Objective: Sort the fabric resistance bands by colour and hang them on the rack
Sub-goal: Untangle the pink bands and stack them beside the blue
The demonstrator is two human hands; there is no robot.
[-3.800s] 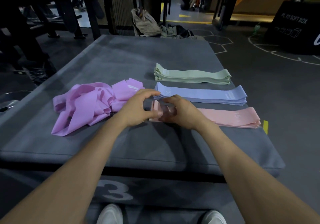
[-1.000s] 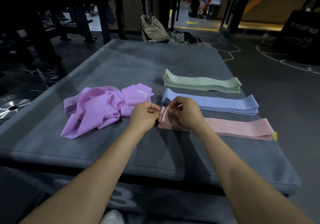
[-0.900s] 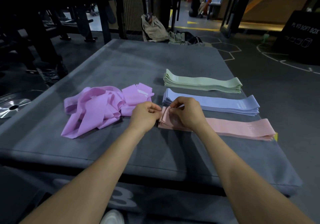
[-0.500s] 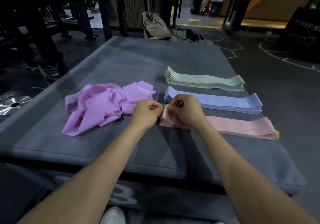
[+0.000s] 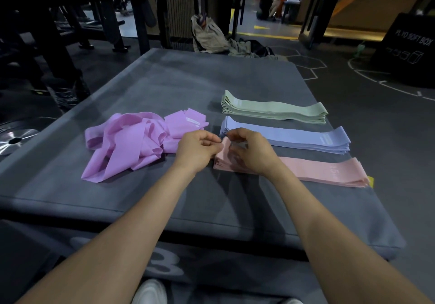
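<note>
At the centre of the frame we see both hands meeting over the near-left end of the pink stack (image 5: pixel 317 170) of folded bands. The left hand (image 5: pixel 196 149) has its fingers curled, fingertips at the stack's end; the right hand (image 5: pixel 251 151) curls over the same end, apparently pinching a layer, though the blur there keeps us from being sure. Above the pink stack, towards the right middle of the frame, lie the blue stack (image 5: pixel 294 137) and then the green stack (image 5: pixel 274 110), each neat and apart. Left of centre sits a loose purple heap (image 5: pixel 131 143) of bands. All rest on the grey padded mat (image 5: pixel 164 82).
</note>
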